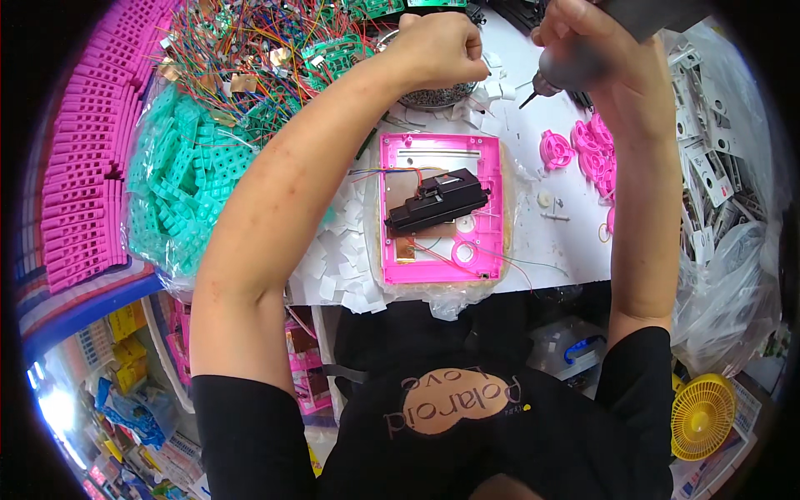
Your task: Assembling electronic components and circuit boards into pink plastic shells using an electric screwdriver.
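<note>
My left hand [440, 52] is over a round bowl of small screws [435, 97], fingers curled into a pinch; whatever is between the fingertips is too small to make out. My right hand [593, 40] grips a dark power screwdriver [575, 67], its thin bit pointing down and left above the white table. Between my forearms lies an open pink plastic casing [440, 271]. Inside it, tilted, rests a black plastic module [440, 200] with thin coloured wires. A copper-coloured patch [405, 250] and loose red and green wires show beneath the module.
Tangled wired parts [250, 67] and a bag of teal plastic pieces [187, 179] fill the left, beside stacked pink parts [92, 167]. White paper bits [342, 258] lie by the casing. Pink rings [590, 150] and bagged white-grey parts [708, 158] are at right.
</note>
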Motion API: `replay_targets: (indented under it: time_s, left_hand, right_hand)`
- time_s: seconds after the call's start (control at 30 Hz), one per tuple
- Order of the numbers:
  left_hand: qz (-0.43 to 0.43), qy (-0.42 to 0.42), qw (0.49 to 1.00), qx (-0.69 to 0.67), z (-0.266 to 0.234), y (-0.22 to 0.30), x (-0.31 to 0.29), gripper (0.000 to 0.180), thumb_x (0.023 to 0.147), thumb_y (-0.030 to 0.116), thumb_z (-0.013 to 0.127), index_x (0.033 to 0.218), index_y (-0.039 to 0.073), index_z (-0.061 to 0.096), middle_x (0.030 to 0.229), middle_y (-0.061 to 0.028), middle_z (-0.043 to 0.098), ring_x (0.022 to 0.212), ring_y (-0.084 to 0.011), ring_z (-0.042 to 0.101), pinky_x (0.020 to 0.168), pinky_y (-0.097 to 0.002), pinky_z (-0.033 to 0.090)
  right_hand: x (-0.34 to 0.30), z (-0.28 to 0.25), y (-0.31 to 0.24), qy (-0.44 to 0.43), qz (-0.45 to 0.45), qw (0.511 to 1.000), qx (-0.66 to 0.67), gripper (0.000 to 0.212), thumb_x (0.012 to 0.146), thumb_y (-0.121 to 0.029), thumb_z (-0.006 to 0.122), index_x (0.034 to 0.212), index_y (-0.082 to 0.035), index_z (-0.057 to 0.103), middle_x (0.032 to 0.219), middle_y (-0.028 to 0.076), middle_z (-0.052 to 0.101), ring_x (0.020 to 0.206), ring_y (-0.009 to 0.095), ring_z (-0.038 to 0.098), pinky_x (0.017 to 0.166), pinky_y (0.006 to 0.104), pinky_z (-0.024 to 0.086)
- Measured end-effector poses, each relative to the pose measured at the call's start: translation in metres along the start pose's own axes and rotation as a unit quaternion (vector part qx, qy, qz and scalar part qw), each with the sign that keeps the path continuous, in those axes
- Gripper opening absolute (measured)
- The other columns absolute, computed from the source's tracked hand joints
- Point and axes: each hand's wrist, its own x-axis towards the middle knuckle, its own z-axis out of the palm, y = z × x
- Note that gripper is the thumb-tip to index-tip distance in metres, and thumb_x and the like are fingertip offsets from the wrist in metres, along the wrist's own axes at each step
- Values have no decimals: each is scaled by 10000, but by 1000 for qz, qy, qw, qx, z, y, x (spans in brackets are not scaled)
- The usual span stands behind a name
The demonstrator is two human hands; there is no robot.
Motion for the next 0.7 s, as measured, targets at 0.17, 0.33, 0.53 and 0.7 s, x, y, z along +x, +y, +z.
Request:
replay_targets:
  time_s: [0.17, 0.33, 0.53, 0.7]
  left_hand:
    - [121, 152, 981, 0, -49, 46, -18, 346, 723, 333, 728, 949, 73, 695, 1070, -153, 693, 1064, -277, 642, 1021, -479, 375]
    - [87, 126, 986, -70, -52, 89, -139, 127, 808, 124, 764, 885, 130, 663, 868, -11, 664, 821, -220, 590, 845, -405, 350]
    - [-17, 73, 995, -61, -50, 111, -192, 182, 777, 159, 796, 841, 139, 627, 792, 6, 569, 798, -204, 557, 784, -410, 287]
    - [-54, 112, 990, -66, -54, 119, -192, 189, 776, 142, 800, 868, 150, 635, 885, 26, 635, 831, -183, 576, 800, -413, 284]
  right_hand:
    - [-6, -14, 3, -12, -24, 999, -18, 427, 865, -161, 759, 1185, 26, 546, 784, 92, 637, 681, 189, 632, 647, 322, 517]
    - [-28, -3, 16, -188, -18, 965, 184, 481, 910, -145, 679, 1340, -10, 512, 847, 84, 631, 720, 182, 615, 741, 363, 536]
    - [-58, 37, 16, -268, -100, 934, 213, 352, 1019, -265, 594, 1349, -179, 507, 711, -55, 452, 596, 80, 444, 670, 296, 472]
    - [-63, 55, -10, -311, -71, 931, 177, 304, 1017, -284, 629, 1276, -197, 495, 749, -38, 514, 605, 89, 495, 680, 306, 485]
